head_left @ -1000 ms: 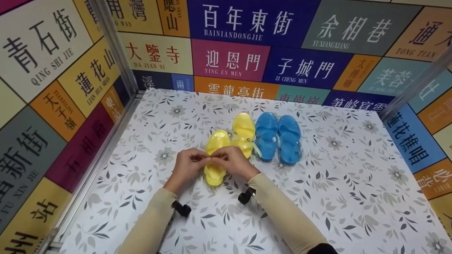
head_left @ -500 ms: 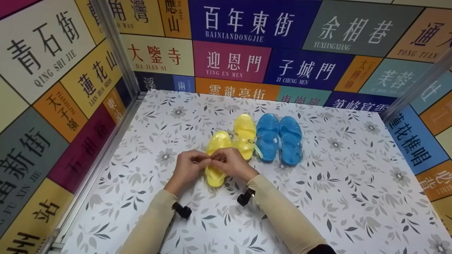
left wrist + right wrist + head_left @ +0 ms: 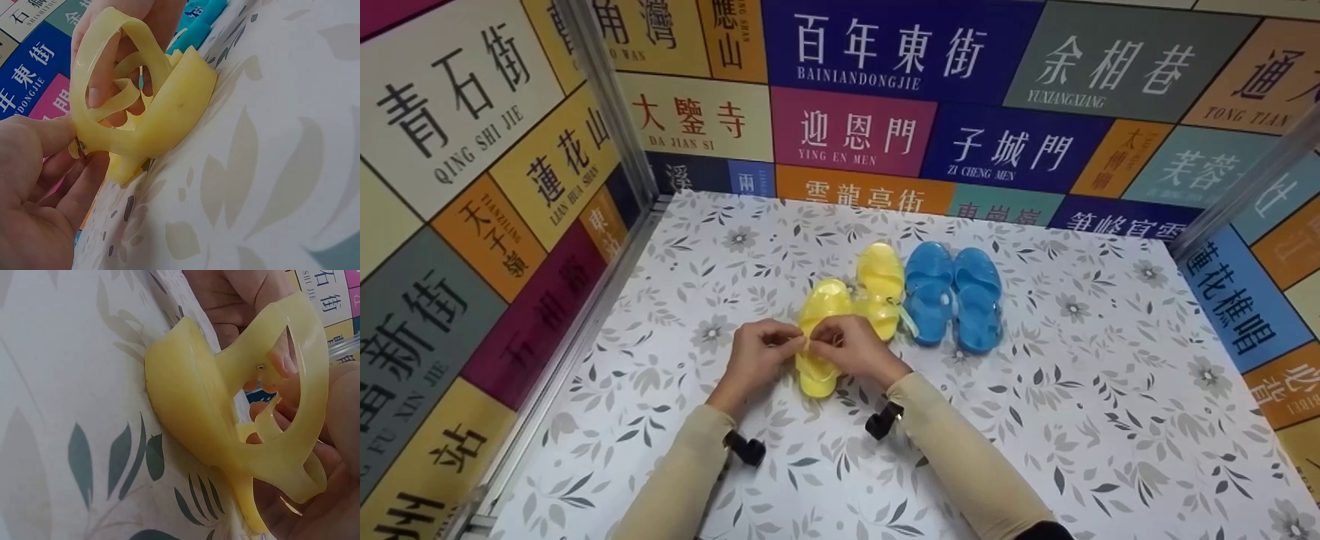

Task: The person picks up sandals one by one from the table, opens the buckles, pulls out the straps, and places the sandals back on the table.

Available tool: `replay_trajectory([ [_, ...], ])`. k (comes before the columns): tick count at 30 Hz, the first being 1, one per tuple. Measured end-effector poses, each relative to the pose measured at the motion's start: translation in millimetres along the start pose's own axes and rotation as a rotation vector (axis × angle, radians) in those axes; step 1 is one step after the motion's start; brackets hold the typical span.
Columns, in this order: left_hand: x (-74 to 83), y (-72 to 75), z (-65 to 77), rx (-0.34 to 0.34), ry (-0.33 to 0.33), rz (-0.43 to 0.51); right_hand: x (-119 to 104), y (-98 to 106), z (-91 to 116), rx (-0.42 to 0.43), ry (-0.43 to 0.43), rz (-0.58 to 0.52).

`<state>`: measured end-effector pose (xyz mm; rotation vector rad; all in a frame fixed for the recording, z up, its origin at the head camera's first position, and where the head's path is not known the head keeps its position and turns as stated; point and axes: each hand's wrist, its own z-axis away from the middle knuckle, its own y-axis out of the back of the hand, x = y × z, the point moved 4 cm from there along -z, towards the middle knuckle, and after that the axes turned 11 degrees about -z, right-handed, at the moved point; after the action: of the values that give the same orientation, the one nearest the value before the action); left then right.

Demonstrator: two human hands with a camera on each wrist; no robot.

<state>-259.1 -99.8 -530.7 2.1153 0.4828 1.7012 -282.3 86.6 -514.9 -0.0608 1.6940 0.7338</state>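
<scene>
In the head view, a yellow jelly sandal [image 3: 826, 294] lies toe away, between both hands. My left hand [image 3: 756, 358] pinches its ankle strap beside a small metal buckle [image 3: 80, 148], thumb against fingers. On the opposite side my right hand [image 3: 851, 346] has curled fingers around the loose end of the strap [image 3: 125, 97], which bends into a loop in the left wrist view. From the right wrist view, the heel [image 3: 180, 385] rests low over the cloth while the strap arches above it. The right fingertips are partly hidden behind the strap.
Another yellow sandal [image 3: 879, 271] lies just beyond the right hand, its strap sticking out sideways. Two blue sandals [image 3: 928, 298] stand side by side to its right. Leaf-patterned cloth [image 3: 1080, 420] covers the table, and walls of coloured signs [image 3: 851, 131] enclose it.
The fingertips of both hands met over the sandal earlier; now a small gap separates them. The sandals stay where they were.
</scene>
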Motion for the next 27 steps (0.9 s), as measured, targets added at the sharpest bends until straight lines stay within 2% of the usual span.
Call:
replay_trajectory([
  [5,-0.1,-0.6,0.4,-0.006,0.007,0.018,0.2,-3.1,-1.5,-0.014,-0.019,-0.012],
  [13,-0.5,-1.3,0.0,0.005,-0.044,0.047,-2.5,-4.1,-3.3,-0.035,-0.008,0.026],
  [27,-0.5,-0.9,0.9,-0.008,-0.005,0.03,-1.3,-1.9,-0.4,-0.032,0.009,0.036],
])
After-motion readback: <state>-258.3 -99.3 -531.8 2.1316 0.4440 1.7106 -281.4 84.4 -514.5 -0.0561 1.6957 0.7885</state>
